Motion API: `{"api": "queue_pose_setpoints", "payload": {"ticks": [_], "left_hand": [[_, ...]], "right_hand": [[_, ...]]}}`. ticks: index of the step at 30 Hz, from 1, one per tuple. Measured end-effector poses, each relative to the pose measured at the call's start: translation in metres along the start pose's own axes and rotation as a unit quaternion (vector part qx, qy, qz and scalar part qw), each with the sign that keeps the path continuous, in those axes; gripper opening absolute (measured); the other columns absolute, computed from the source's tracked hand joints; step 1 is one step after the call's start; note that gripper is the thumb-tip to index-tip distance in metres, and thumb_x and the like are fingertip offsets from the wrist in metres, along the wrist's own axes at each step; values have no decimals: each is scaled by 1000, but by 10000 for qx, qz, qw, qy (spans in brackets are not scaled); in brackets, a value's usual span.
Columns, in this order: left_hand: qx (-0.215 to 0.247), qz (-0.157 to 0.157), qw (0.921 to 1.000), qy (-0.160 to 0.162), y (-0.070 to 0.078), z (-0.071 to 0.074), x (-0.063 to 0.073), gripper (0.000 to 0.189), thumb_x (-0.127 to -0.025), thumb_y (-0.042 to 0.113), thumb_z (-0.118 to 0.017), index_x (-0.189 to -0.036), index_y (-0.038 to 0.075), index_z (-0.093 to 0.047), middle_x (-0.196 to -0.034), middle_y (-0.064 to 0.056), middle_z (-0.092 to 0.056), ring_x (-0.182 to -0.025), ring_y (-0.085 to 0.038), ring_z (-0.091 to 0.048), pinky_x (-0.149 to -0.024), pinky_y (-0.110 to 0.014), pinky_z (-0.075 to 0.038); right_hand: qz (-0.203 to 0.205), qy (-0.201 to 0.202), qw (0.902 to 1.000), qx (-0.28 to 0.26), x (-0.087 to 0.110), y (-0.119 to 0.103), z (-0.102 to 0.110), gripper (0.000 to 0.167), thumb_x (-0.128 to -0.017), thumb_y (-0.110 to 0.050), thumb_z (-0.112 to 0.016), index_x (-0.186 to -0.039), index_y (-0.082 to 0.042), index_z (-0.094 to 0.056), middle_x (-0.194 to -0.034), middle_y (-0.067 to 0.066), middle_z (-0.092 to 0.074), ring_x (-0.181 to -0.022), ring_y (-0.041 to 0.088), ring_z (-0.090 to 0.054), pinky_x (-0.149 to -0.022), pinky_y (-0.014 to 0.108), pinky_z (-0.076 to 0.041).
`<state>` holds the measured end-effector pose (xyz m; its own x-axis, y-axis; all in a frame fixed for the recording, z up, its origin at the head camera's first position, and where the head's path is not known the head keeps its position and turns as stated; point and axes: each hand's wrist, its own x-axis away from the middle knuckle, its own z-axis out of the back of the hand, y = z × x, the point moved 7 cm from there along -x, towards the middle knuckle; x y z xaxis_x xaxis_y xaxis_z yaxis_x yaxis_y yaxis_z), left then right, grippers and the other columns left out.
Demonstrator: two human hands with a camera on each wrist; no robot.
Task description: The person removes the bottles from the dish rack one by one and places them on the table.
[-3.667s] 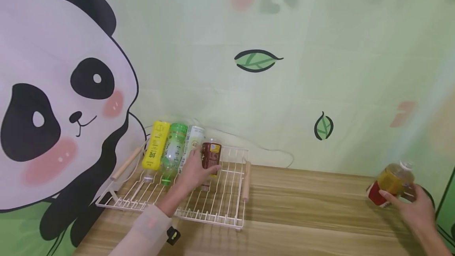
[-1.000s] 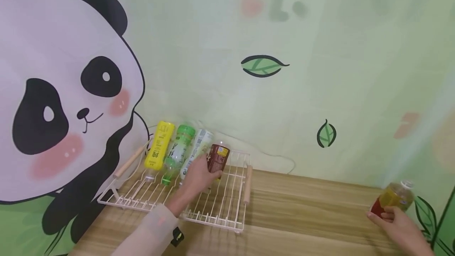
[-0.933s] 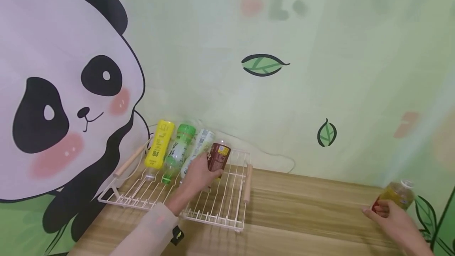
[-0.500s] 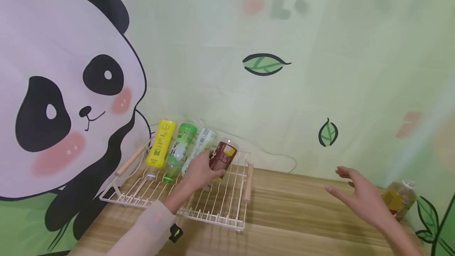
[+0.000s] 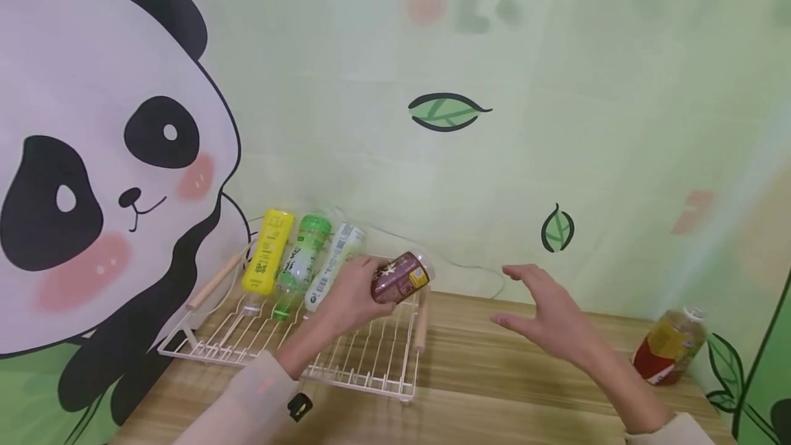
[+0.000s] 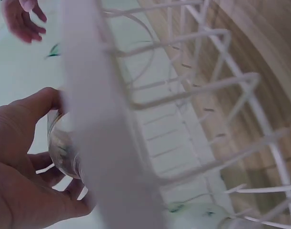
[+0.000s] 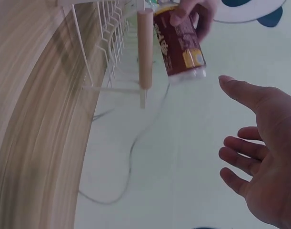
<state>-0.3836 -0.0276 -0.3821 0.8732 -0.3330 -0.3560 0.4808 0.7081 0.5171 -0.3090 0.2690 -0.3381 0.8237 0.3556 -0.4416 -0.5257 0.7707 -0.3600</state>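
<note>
At two o'clock of the wire rack [image 5: 361, 384], the left hand [image 5: 353, 296] grips a dark-red bottle [image 5: 403, 278], its eight o'clock end hidden; a blurred bar [image 6: 100, 109] covers much of it from the left wrist. At the bottle's three o'clock, the right hand [image 5: 556, 321] is spread.

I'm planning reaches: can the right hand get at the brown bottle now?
Probably yes: the right hand is open and empty, the brown bottle juts toward it from the left hand, and nothing shows in the gap.
</note>
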Motion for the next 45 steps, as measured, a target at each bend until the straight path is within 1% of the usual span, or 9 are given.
{"api": "queue_pose_setpoints", "payload": {"ticks": [7,12,17,22,27,30,34,39,45], "left_hand": [[-391,-704,9961,-363,37,1,-1,78,-76,23,-96,-144,6,-61,-131,-10,-67,-123,-34,-57,-104,-50,-50],[-596,-1020,9901,-752,56,-7,-2,79,-79,24,-96,-147,10,-59,-139,-9,-65,-127,-34,-56,-107,-50,-50],[-808,-1247,9838,-1006,70,-13,-3,78,-80,27,-95,-148,14,-59,-145,-6,-62,-130,-30,-54,-108,-51,-48],[-844,-1321,9809,-1155,77,-17,-2,77,-81,27,-95,-148,15,-59,-140,0,-63,-122,-22,-53,-104,-45,-49],[-903,-1405,9780,-1251,81,-21,1,76,-83,26,-93,-150,16,-58,-140,1,-63,-122,-21,-53,-103,-42,-51],[-941,-1431,9772,-1256,81,-22,2,77,-83,26,-93,-150,16,-57,-140,1,-63,-122,-20,-53,-103,-41,-51],[-968,-1450,9770,-1226,82,-20,1,76,-84,26,-92,-150,15,-57,-141,0,-62,-126,-21,-52,-106,-42,-50],[-1239,-1332,9748,-1292,80,-23,3,78,-86,35,-90,-151,10,-53,-145,-5,-56,-133,-22,-51,-111,-39,-49],[-1388,-1342,9733,-1238,79,-25,3,76,-88,41,-88,-149,11,-54,-140,-3,-55,-128,-19,-50,-104,-34,-52]], "right_hand": [[483,-174,9978,431,-22,-33,-14,83,-85,-34,-91,-149,0,-53,-147,17,-57,-136,39,-54,-106,58,-51],[707,-358,9946,669,-29,-46,-28,88,-81,-37,-94,-151,-1,-52,-149,17,-55,-137,38,-53,-107,57,-52],[1013,-314,9891,1020,-36,-53,-37,95,-74,-40,-98,-149,0,-55,-148,16,-57,-135,36,-56,-108,54,-52],[1194,-411,9827,1358,-41,-56,-48,91,-72,-40,-100,-143,-1,-60,-140,15,-63,-127,35,-60,-106,55,-52],[1147,-487,9815,1454,-39,-57,-56,81,-74,-38,-99,-137,-3,-63,-133,11,-66,-123,31,-61,-102,52,-55],[1136,-447,9816,1471,-38,-58,-58,76,-75,-36,-98,-135,-3,-64,-130,10,-67,-120,29,-62,-99,49,-56],[1161,-353,9819,1456,-39,-58,-56,74,-74,-34,-99,-132,-4,-65,-126,8,-67,-117,27,-63,-97,47,-57],[1249,-304,9798,1529,-37,-57,-55,75,-73,-36,-99,-132,-4,-66,-125,7,-67,-114,25,-63,-94,44,-58],[1317,-257,9778,1607,-34,-54,-54,75,-73,-36,-99,-131,-4,-67,-124,8,-66,-113,25,-63,-93,43,-59]]}}
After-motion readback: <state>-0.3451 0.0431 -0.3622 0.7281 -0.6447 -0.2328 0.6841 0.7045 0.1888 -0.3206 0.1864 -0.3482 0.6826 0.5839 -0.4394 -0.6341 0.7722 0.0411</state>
